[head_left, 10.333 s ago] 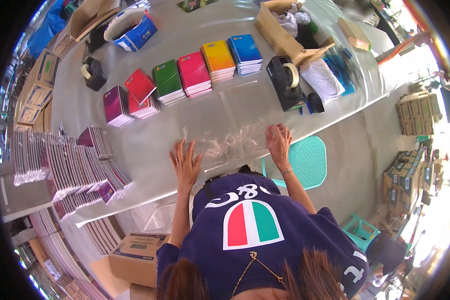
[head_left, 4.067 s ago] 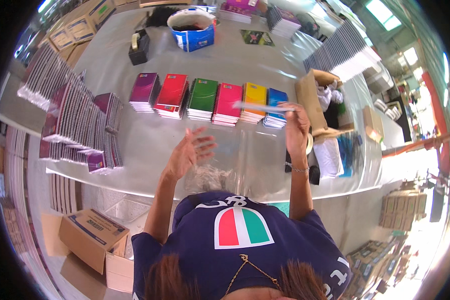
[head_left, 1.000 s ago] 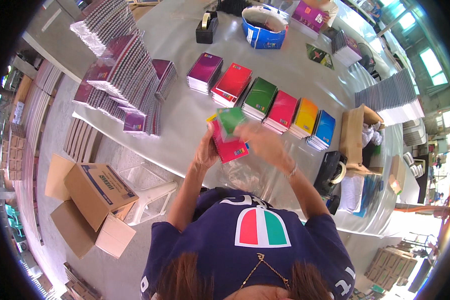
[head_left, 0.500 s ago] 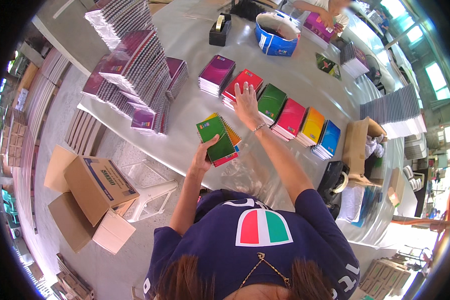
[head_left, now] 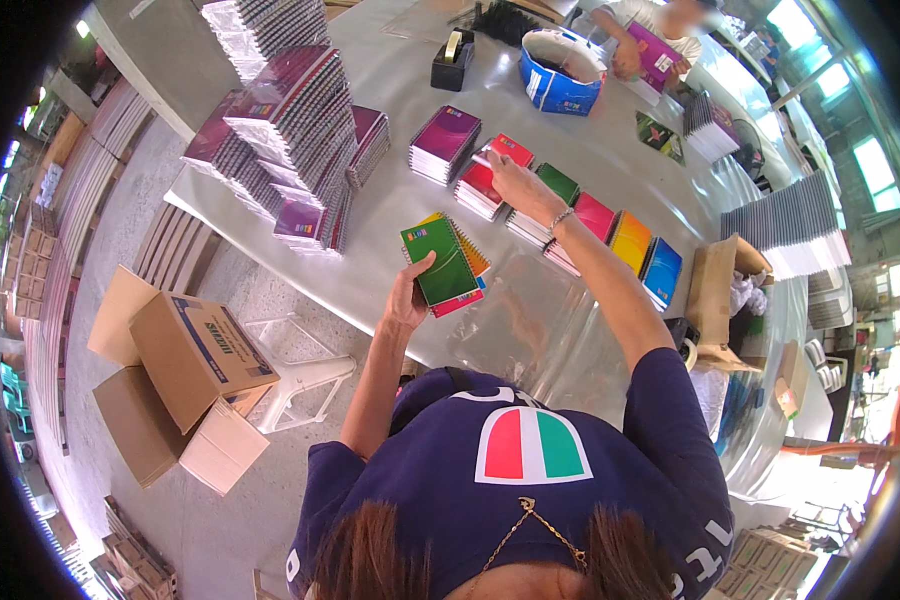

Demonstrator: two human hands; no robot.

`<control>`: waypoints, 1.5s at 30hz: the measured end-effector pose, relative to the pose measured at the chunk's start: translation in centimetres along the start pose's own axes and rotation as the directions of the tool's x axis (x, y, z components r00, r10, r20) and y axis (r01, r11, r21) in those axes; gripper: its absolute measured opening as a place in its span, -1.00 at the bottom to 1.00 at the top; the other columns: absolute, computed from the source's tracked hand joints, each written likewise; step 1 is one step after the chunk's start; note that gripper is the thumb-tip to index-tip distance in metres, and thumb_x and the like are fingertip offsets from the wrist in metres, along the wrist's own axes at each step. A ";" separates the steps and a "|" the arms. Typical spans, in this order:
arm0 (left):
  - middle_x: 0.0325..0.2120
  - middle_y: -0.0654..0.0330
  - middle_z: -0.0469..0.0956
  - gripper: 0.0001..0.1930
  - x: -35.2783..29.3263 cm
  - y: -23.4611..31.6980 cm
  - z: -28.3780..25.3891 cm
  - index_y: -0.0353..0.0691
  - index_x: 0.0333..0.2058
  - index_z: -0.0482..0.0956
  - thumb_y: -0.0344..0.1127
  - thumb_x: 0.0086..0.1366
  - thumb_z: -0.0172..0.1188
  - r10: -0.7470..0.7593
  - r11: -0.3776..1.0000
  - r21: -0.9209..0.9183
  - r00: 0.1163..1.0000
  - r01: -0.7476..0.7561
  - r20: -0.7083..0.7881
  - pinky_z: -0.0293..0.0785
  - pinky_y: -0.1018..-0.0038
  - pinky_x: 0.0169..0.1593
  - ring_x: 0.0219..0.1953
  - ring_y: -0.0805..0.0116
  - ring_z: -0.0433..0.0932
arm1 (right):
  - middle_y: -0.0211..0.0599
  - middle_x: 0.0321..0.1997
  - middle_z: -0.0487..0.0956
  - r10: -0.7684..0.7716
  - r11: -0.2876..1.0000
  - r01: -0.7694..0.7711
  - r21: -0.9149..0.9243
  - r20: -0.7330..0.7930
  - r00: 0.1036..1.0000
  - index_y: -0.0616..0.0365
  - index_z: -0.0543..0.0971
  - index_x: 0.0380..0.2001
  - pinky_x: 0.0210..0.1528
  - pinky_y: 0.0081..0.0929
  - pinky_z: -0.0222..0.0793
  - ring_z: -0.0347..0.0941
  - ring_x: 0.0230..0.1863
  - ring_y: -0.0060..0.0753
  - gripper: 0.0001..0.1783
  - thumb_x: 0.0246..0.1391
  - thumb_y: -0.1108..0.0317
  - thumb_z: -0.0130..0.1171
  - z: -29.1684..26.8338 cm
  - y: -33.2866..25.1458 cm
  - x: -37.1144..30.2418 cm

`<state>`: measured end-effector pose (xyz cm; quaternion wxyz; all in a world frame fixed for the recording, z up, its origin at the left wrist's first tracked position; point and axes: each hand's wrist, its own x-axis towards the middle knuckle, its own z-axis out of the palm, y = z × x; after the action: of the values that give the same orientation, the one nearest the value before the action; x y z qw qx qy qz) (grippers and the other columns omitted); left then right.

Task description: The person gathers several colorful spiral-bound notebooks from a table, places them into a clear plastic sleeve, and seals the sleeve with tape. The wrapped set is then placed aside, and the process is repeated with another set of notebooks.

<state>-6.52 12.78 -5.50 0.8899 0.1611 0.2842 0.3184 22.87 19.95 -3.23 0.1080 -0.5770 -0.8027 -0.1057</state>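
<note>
My left hand (head_left: pixel 407 298) grips a small fanned bundle of spiral notebooks near the table's front edge. A green notebook (head_left: pixel 438 264) lies on top of it, its cover under my thumb. The edges of a yellow notebook (head_left: pixel 471 255) and a pink notebook (head_left: pixel 458 304) stick out from beneath, with a sliver of blue. Over the red notebook stack (head_left: pixel 478 184), my right hand (head_left: pixel 526 190) has its fingers closed at the top red notebook's left edge. Green (head_left: pixel 558 181), pink (head_left: pixel 595 216), yellow (head_left: pixel 630 242) and blue (head_left: pixel 662 270) notebook stacks continue the row rightward; my forearm partly covers some.
A purple notebook stack (head_left: pixel 444 140) begins the row. Tall purple notebook piles (head_left: pixel 290 110) rise at left. Behind stand a tape dispenser (head_left: pixel 452 62) and a blue-white tub (head_left: pixel 562 78). Another person (head_left: pixel 660 30) handles a purple notebook across the table. An open carton (head_left: pixel 205 350) sits at lower left.
My right hand has gone from lying over the red stack with fingers spread to closing at its top notebook's left edge. The bundle in my left hand stays held. Across the table, the person's purple notebook is raised.
</note>
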 end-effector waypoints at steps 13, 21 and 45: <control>-0.02 0.03 0.50 -0.33 -3.8 2.1 5.1 -0.34 0.13 0.33 0.19 0.35 -0.03 0.033 0.996 -0.091 0.978 -0.014 0.205 0.49 0.25 0.09 -0.01 0.20 0.54 | -0.13 0.06 0.49 0.002 0.974 0.089 0.207 -0.403 0.915 0.07 0.44 0.11 0.10 -0.24 0.40 0.43 0.06 -0.16 -0.50 0.04 0.52 0.12 -15.5 -15.0 -5.6; -0.10 0.06 0.56 -0.60 -2.3 -1.1 2.0 -0.33 0.02 0.43 -0.30 0.24 0.22 -0.062 0.997 0.058 0.997 0.059 0.056 0.53 0.31 0.03 -0.10 0.25 0.58 | -0.19 0.14 0.43 0.353 0.923 -0.333 0.192 -0.079 0.932 0.02 0.50 0.06 0.37 -0.11 0.02 0.27 0.23 -0.11 -0.56 0.06 0.37 0.20 -11.8 -13.0 -11.2; -0.01 0.04 0.51 -0.41 0.3 -3.4 4.6 -0.28 0.13 0.35 0.02 0.29 0.15 -0.195 0.962 0.238 0.950 0.136 0.243 0.47 0.27 0.11 0.03 0.22 0.52 | -0.20 0.16 0.48 0.164 0.845 -0.106 0.524 -0.067 0.984 0.08 0.57 -0.02 0.35 -0.14 0.13 0.33 0.25 -0.14 -0.69 0.15 0.40 0.11 -11.5 -16.1 -17.0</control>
<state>-1.89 9.94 -3.62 0.9203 0.2744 0.2090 0.1846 13.43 -3.83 2.03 0.3102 -0.5749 -0.7516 0.0911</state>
